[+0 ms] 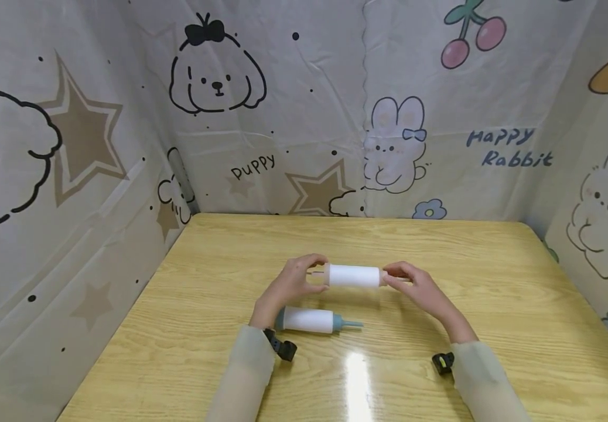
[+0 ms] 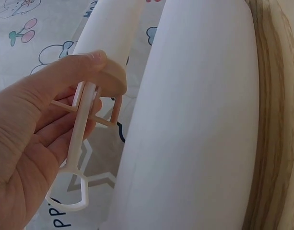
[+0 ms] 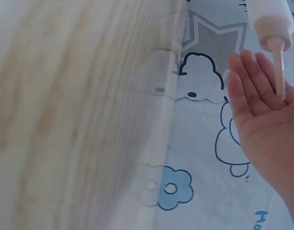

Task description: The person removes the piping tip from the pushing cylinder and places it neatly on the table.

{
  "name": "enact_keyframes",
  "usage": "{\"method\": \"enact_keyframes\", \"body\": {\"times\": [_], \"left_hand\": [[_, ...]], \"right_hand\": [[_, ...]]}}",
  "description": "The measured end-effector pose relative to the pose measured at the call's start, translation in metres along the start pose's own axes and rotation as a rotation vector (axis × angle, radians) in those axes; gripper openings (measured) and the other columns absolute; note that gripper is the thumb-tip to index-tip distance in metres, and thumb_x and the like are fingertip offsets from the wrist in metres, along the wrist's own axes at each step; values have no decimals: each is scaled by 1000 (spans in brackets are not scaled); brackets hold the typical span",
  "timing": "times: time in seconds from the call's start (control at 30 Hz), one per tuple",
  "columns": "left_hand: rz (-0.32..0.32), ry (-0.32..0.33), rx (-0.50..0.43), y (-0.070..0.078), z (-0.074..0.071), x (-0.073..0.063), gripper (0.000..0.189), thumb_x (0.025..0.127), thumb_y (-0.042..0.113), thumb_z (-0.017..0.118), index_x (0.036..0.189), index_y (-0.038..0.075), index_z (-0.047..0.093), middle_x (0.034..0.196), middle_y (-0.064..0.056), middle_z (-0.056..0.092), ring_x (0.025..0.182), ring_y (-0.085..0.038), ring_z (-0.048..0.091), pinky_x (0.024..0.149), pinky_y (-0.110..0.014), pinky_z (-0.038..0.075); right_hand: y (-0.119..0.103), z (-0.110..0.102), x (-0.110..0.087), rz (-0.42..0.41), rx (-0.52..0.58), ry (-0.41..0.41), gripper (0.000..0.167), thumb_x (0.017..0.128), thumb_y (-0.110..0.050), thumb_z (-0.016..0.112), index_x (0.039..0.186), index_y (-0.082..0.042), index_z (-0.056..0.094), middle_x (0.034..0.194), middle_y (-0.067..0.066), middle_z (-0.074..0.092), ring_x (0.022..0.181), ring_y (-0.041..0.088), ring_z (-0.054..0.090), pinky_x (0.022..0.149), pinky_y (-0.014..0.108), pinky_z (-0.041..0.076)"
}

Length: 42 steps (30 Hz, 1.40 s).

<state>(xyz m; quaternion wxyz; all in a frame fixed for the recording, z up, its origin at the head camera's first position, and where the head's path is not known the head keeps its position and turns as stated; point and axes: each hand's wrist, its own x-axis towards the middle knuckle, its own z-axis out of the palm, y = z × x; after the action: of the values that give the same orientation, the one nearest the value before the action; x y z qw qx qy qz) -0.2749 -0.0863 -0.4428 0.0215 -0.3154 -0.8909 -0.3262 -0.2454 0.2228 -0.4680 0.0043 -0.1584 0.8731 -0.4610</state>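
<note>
find the syringe [image 1: 354, 275] level between both hands, toward one o'clock from the blue syringe [image 1: 308, 320]. pinched at the nine o'clock collar [image 2: 113, 82] by thumb and curled fingers of the left hand [image 1: 294, 281]; met at three by near-straight fingers of the right hand [image 1: 417, 288] at the nozzle [image 3: 278, 67], cannot tell whether gripping. probably light, stiff, hollow plastic, slick along the barrel [image 2: 106, 33]; best held by the collar, sparing the slim nozzle and plunger [image 2: 79, 127] any bending.
</note>
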Motion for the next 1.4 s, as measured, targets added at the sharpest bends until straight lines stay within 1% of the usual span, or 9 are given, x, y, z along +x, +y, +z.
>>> {"method": "enact_keyframes", "body": {"times": [0.13, 0.3, 0.4, 0.47, 0.63, 0.77, 0.9, 1.13, 1.4], "left_hand": [[19, 9, -7, 0, 0, 0, 54, 82, 20, 80, 128, 4, 58, 129, -13, 64, 117, -33, 64, 98, -40, 56], [33, 11, 8, 1, 1, 0, 54, 80, 20, 81, 128, 6, 58, 128, -11, 65, 115, -30, 65, 97, -37, 57], [37, 6, 22, 1, 0, 1, 54, 80, 20, 81, 127, 6, 58, 127, -11, 66, 113, -28, 67, 96, -35, 57], [39, 2, 25, 0, 0, 1, 54, 81, 20, 81, 127, 6, 59, 126, -12, 67, 113, -27, 67, 95, -35, 57], [32, -5, 14, 0, -1, 1, 53, 81, 20, 81, 127, 3, 59, 125, -13, 67, 113, -27, 67, 96, -36, 57], [30, -14, 6, 0, -3, 1, 53, 81, 19, 81, 127, 3, 59, 125, -14, 67, 114, -27, 67, 97, -36, 57], [17, -25, 3, 0, -6, 0, 53, 81, 20, 81, 127, 5, 59, 125, -13, 67, 115, -27, 66, 98, -36, 56], [14, -26, -11, 1, -8, 0, 52, 81, 18, 81, 126, 5, 59, 123, -14, 67, 115, -28, 66, 98, -37, 56], [17, -31, -26, -1, -7, 0, 51, 81, 19, 80, 125, 5, 59, 121, -14, 67, 115, -30, 66, 99, -36, 56]], "right_hand": [[3, -2, 1, 39, 79, -58, 35, 101, -31, 55, 121, -5, 64, 117, 17, 67, 108, 30, 65, 93, 49, 56], [7, -1, 6, 45, 130, -108, 34, 101, -28, 55, 117, 1, 64, 111, 18, 67, 96, 19, 67, 91, 48, 56], [6, -1, 7, 42, 130, -122, 35, 101, -28, 55, 117, 3, 63, 112, 20, 66, 96, 20, 67, 91, 49, 56], [5, -1, 6, 29, 129, -120, 34, 101, -26, 55, 117, 3, 62, 113, 21, 66, 99, 24, 67, 92, 49, 56], [4, 1, 6, -20, 111, -90, 32, 99, -24, 59, 117, 2, 62, 117, 22, 64, 113, 40, 63, 93, 47, 57], [6, 3, 7, -39, 80, -63, 31, 97, -22, 62, 117, 0, 63, 120, 22, 64, 120, 43, 59, 92, 43, 58], [5, 4, 8, -68, 34, -20, 30, 93, -20, 68, 117, -3, 64, 118, 18, 67, 114, 37, 62, 92, 43, 57], [1, 5, 8, -171, -26, 61, 30, 84, -16, 77, 112, -9, 65, 111, 9, 68, 100, 15, 60, 92, 48, 55], [2, 8, 7, -230, -69, 109, 33, 81, -10, 79, 110, -10, 65, 109, 8, 67, 99, 13, 61, 86, 45, 58]]}}
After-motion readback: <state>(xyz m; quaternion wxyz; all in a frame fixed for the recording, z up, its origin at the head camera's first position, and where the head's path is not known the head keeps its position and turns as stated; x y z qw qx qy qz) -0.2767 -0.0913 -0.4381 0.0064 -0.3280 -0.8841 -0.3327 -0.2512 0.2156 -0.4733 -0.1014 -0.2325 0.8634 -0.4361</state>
